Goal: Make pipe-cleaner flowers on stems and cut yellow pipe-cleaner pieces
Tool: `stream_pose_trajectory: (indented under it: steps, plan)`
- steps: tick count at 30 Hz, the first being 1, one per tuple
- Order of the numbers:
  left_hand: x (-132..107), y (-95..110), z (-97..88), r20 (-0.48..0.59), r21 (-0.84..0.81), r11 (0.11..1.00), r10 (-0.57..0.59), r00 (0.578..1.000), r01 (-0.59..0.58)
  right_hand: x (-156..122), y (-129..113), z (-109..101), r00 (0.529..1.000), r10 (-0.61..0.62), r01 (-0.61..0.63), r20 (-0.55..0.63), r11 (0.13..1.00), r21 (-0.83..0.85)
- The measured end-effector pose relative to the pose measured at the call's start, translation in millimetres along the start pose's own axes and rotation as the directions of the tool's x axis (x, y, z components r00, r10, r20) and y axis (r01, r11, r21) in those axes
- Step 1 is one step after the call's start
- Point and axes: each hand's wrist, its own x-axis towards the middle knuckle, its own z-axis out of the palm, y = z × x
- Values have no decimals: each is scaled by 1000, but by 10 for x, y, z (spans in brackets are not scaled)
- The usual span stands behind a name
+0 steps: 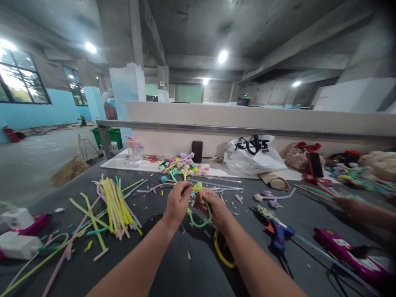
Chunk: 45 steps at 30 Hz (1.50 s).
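Note:
Between my fingertips, in the middle of the head view, is a small yellow and pale-blue pipe-cleaner flower [197, 187]. A green pipe-cleaner stem [200, 225] loops down below it. My left hand [177, 205] pinches the flower from the left side. Closed around the flower's base and the stem is my right hand [214, 207]. Behind my hands lies a pile of finished-looking pipe-cleaner flowers [185, 161] in several colours. Under my right forearm sits a yellow ring-shaped thing [223, 251], partly hidden by the arm.
Loose pipe cleaners [119, 206] lie in a bundle at left. To the right are a blue glue gun [279, 235], a purple flower stem [275, 197] and a magenta power strip [349, 251]. A white bag [253, 154] stands behind. Another person's blurred hand [355, 206] reaches in from the right.

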Motion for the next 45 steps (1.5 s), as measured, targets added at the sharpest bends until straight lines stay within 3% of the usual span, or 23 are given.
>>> stream_pose_trajectory:
  steps: [18, 26, 38, 45]
  plan:
    - [66, 23, -12, 176, -21, 999, -37, 984, 41, -7, 47, 13, 1000, 19, -20, -20, 998, -64]
    - [65, -55, -15, 112, -19, 996, -79, 991, 82, 15, 59, -21, 990, -85, 54, -112, 965, -257]
    - [143, -34, -151, 154, 125, 987, 82, 985, -102, -8, 2, 2, 969, -204, 62, -137, 743, -667]
    - [157, -47, -161, 170, 172, 980, 69, 983, -99, -31, -56, 95, 950, -310, 107, -39, 442, -890]
